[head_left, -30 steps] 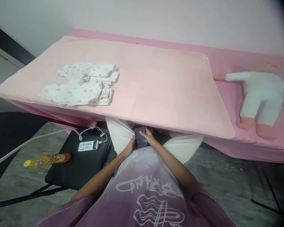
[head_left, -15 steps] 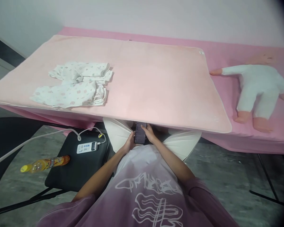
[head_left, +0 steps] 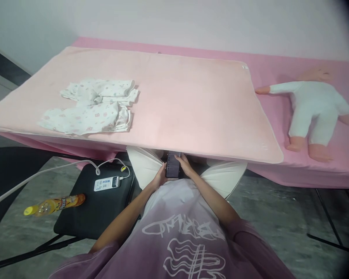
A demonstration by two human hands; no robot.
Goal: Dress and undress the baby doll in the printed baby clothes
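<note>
I sit at a table with a dark phone (head_left: 172, 164) held over my lap, just under the table's front edge. My left hand (head_left: 158, 177) wraps the phone's left side from below. My right hand (head_left: 185, 164) is closed on its right side, thumb lying on the screen. On the pale pink blanket (head_left: 192, 100) covering the table lie folded white baby clothes with a small print (head_left: 93, 106), at the left. A doll in a white suit (head_left: 314, 112) lies on the darker pink cover at the right.
Left of my legs stands a black chair (head_left: 95, 209) with a white power bank (head_left: 106, 183) and its cables. An orange drink bottle (head_left: 54, 203) lies at the chair's left edge. The floor is grey concrete. Black table legs (head_left: 328, 236) show at the right.
The view has shifted slightly; the phone and both hands sit a little closer under the table edge. Nothing on the table has moved.
</note>
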